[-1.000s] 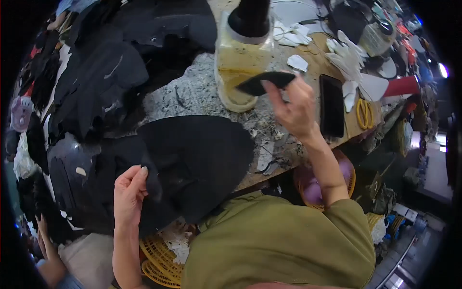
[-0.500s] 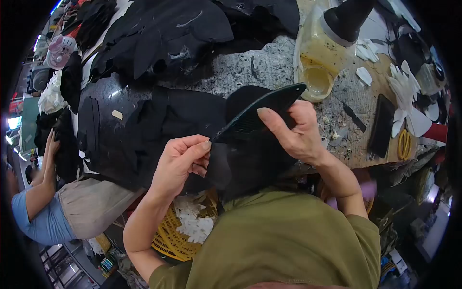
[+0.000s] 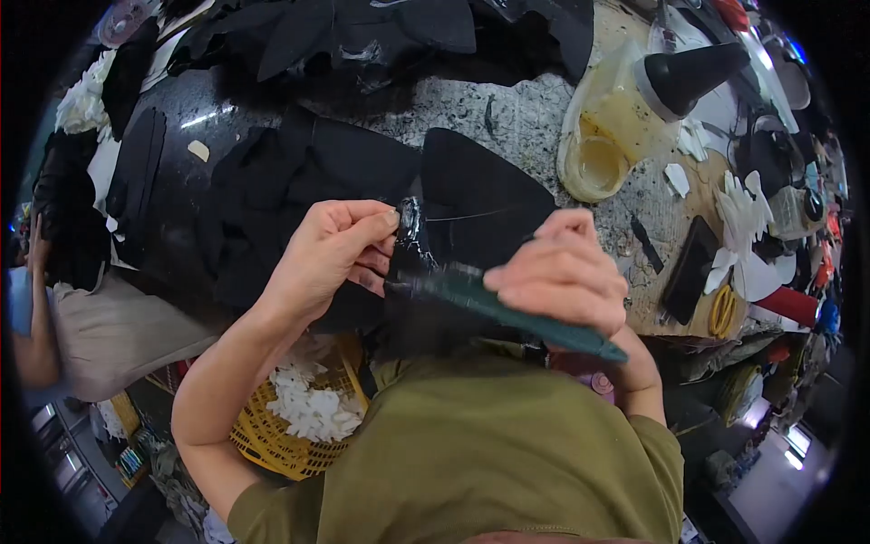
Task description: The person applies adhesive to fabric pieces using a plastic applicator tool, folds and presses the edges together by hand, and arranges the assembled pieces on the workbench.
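My left hand pinches the edge of a black fabric piece near the middle of the work table. Shiny wet-looking smears lie on the fabric just right of my left fingertips. My right hand is closed around a dark green flat tool, blurred by motion. The tool slants down to the right, its left end close to the fabric below the smears. Beyond my right hand stands a translucent container with yellowish liquid and a black conical top.
More black fabric lies at the back. A phone, yellow-handled scissors and white gloves are at the right. A yellow basket with white scraps stands below the table edge. Another person's arm shows far left.
The green tool has swung from slanting up to slanting down rightward, and my right hand has turned over with it. Shiny smears now show on the fabric. The view has shifted.
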Tool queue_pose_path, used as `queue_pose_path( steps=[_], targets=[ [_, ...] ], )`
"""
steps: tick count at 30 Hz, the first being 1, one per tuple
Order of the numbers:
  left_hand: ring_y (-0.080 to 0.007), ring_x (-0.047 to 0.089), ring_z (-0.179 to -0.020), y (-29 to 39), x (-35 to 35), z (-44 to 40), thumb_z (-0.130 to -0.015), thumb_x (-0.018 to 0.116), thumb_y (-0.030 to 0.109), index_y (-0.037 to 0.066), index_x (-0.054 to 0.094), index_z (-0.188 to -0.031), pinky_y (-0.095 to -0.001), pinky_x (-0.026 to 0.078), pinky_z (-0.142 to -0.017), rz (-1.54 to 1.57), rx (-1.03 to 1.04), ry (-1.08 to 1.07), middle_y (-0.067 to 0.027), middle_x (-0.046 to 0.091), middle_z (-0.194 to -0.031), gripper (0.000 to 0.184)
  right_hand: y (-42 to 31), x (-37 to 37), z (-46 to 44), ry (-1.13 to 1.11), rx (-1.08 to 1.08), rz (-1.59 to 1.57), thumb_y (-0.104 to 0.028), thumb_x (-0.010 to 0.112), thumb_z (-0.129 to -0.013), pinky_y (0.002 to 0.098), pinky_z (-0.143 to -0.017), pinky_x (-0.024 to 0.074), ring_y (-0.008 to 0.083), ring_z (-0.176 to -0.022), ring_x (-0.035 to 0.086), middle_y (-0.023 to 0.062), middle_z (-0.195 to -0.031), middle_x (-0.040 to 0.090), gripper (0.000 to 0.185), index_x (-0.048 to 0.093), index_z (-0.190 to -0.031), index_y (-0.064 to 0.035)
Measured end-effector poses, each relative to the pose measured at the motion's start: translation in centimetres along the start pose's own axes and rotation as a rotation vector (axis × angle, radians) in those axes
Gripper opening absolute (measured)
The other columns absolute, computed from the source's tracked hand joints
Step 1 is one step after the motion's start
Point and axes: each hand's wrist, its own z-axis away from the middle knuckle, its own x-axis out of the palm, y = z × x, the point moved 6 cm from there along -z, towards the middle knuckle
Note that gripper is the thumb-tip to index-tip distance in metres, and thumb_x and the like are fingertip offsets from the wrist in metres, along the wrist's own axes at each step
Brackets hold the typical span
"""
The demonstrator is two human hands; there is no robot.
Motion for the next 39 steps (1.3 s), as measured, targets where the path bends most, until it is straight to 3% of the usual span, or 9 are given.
queue_pose_path(
  steps=[7, 9, 15, 18, 23, 27, 32, 34, 39],
  targets=[
    [-0.0024, 0.056, -0.063, -0.8, -1.7, 0.7, -0.093, 0.060, 0.018, 0.005, 0.067, -0.092, -0.0161, 0.045, -0.049, -0.026, 0.061, 0.124, 0.0041, 0.060, -0.074, 0.015, 1.9, 0.9, 3.6, -0.014, 0.256, -0.266, 0.000, 0.062, -0.080, 0.0337, -0.075, 0.0431, 0.0165, -0.073, 0.062, 0.0056, -0.085, 0.066, 0.015, 0.066, -0.094, -0.0021],
    [-0.0005, 0.053, -0.069, -0.1, -1.9, 1.0, -0.094, 0.057, 0.016, 0.004, 0.066, -0.100, -0.0133, 0.039, -0.050, -0.023, 0.151, 0.118, 0.0059, 0.060, -0.079, 0.016, 4.5, 0.4, 5.6, 0.642, 0.785, -0.438, -0.004, 0.060, -0.090, 0.0234, -0.057, 0.0402, 0.0099, -0.064, 0.057, 0.0032, -0.074, 0.066, 0.009, 0.066, -0.087, 0.0000],
    [-0.0192, 0.061, -0.046, -0.9, -2.1, 1.1, -0.096, 0.046, 0.020, -0.001, 0.054, -0.103, -0.0282, 0.048, -0.035, 0.160, 0.179, 0.021, -0.0109, 0.064, -0.072, 0.024, 6.0, 2.8, 0.9, 0.292, 0.563, -0.092, -0.007, 0.073, -0.080, 0.0265, -0.061, 0.0464, 0.0191, -0.066, 0.065, 0.0085, -0.078, 0.069, 0.007, 0.069, -0.084, -0.0020],
    [-0.0106, 0.058, -0.056, -1.4, -2.3, 1.0, -0.095, 0.049, 0.013, -0.001, 0.057, -0.098, -0.0323, 0.058, -0.050, 0.283, 0.126, -0.089, -0.0028, 0.057, -0.072, 0.017, 5.2, 2.3, 0.4, 0.350, 0.274, 0.177, -0.002, 0.072, -0.077, 0.0319, -0.068, 0.0470, 0.0234, -0.070, 0.065, 0.0079, -0.084, 0.069, 0.014, 0.067, -0.090, -0.0033],
    [-0.0031, 0.054, -0.066, -1.3, -2.9, 0.3, -0.092, 0.051, 0.010, 0.000, 0.058, -0.095, -0.0149, 0.043, -0.065, 0.293, 0.129, -0.018, 0.0014, 0.060, -0.076, 0.012, 3.8, 4.1, 0.8, 0.083, 0.098, -0.115, -0.011, 0.064, -0.082, 0.0364, -0.082, 0.0452, 0.0195, -0.083, 0.066, 0.0057, -0.095, 0.069, 0.022, 0.067, -0.102, -0.0055],
    [-0.0050, 0.058, -0.069, -1.5, -2.9, 0.7, -0.094, 0.049, 0.012, -0.002, 0.058, -0.102, -0.0218, 0.052, -0.060, 0.223, 0.143, -0.037, -0.0016, 0.062, -0.078, 0.019, 3.9, 3.4, 3.2, 0.033, 0.195, -0.277, -0.008, 0.066, -0.079, 0.0371, -0.084, 0.0443, 0.0201, -0.085, 0.067, 0.0060, -0.097, 0.069, 0.023, 0.067, -0.102, -0.0048],
    [-0.0121, 0.065, -0.082, -0.3, -0.5, 1.7, -0.096, 0.044, 0.013, -0.002, 0.051, -0.120, -0.0344, 0.060, -0.067, 0.287, 0.224, -0.108, -0.0059, 0.063, -0.086, 0.029, 6.2, -1.2, 8.2, 0.595, 0.691, -0.368, -0.005, 0.063, -0.090, 0.0258, -0.071, 0.0434, 0.0100, -0.075, 0.055, 0.0013, -0.084, 0.064, 0.006, 0.065, -0.094, -0.0015],
    [-0.0183, 0.067, -0.079, 0.6, 0.3, 2.8, -0.095, 0.045, 0.020, -0.004, 0.036, -0.138, -0.0327, 0.059, -0.067, 0.311, 0.413, 0.159, -0.0081, 0.064, -0.090, 0.049, 6.7, -2.6, 9.4, 0.701, 0.784, -0.380, -0.006, 0.064, -0.091, 0.0201, -0.062, 0.0411, 0.0042, -0.070, 0.051, -0.0030, -0.083, 0.060, 0.005, 0.065, -0.092, -0.0017],
    [-0.0338, 0.048, -0.127, 0.5, 4.5, 3.3, -0.086, 0.046, 0.006, -0.001, 0.006, -0.150, -0.0423, 0.038, -0.109, 0.360, 0.804, 0.070, -0.0280, 0.048, -0.133, 0.076, 3.9, -2.5, 4.1, 0.379, 0.291, -0.487, 0.006, 0.067, -0.080, 0.0294, -0.068, 0.0481, 0.0185, -0.073, 0.063, 0.0117, -0.089, 0.068, 0.020, 0.066, -0.099, 0.0015]
  ],
)
